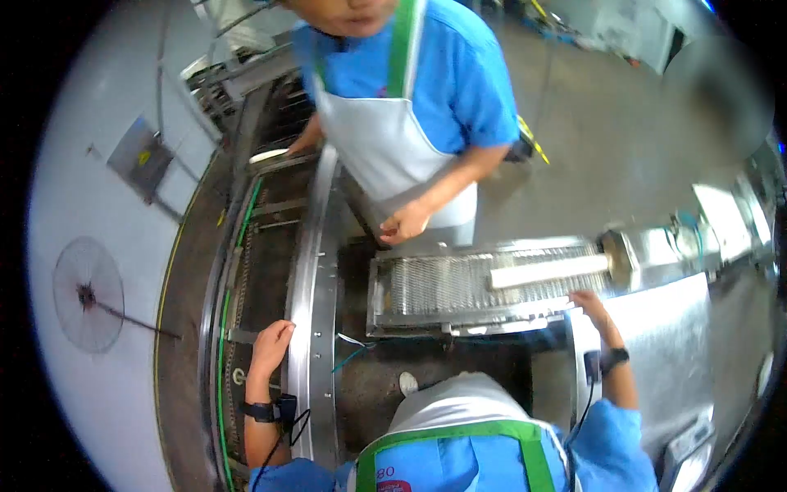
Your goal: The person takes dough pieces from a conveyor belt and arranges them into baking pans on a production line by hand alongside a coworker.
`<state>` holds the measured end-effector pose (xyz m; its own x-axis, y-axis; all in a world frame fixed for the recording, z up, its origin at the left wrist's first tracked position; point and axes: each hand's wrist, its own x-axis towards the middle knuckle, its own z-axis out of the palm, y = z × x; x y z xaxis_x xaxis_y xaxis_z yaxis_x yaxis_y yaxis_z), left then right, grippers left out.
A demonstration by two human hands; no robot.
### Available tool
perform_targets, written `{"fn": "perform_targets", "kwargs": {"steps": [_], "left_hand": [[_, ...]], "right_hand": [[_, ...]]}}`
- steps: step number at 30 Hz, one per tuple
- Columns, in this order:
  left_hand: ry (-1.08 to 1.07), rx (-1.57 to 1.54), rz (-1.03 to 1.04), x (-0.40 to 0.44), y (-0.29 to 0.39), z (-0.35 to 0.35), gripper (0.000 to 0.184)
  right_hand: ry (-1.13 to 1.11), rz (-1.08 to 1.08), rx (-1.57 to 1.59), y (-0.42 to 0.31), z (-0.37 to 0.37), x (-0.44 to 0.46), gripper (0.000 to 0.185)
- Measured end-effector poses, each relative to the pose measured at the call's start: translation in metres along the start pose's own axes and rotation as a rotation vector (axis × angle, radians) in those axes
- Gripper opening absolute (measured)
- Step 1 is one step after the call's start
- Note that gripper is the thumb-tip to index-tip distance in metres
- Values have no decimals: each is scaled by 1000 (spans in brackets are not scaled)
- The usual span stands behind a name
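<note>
My left hand (270, 348) is over the inner metal rail (303, 303) of the long conveyor frame on the left, its fingers curled together; whether anything is in them is too small to tell. At the right, my right hand (589, 305) is by the near edge of a short mesh conveyor (443, 283), fingers bent, with no object visible in them. On that mesh lies a long pale bar (549, 271), its right end at a metal housing (620, 258). Black bands with cables circle both my wrists.
A co-worker (402, 148) in a white apron stands across the mesh conveyor, one hand above its left end, the other near a white object (268, 156) on the left conveyor. A metal table (664, 344) is at right, a round fan (86, 295) at far left.
</note>
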<state>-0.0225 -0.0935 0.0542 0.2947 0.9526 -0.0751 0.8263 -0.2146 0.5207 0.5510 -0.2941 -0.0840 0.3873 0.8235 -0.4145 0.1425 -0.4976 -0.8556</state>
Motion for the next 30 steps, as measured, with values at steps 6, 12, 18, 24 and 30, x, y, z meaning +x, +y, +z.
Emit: {"fn": "perform_targets", "kwargs": {"steps": [6, 12, 18, 24, 30], "left_hand": [[-76, -61, -1, 14, 10, 27, 28], [-167, -84, 10, 15, 12, 38, 28], [-44, -42, -70, -15, 28, 30, 28], [82, -120, -168, -71, 0, 18, 25], [175, -207, -209, -110, -53, 9, 28]], "right_hand": [[85, 61, -185, 34, -25, 3, 36], [329, -136, -515, 41, -39, 27, 39], [298, -400, -1144, 5, 17, 83, 54], [132, -400, -1253, -16, 67, 118, 52], [-282, -536, -1178, -52, 67, 131, 44]]}}
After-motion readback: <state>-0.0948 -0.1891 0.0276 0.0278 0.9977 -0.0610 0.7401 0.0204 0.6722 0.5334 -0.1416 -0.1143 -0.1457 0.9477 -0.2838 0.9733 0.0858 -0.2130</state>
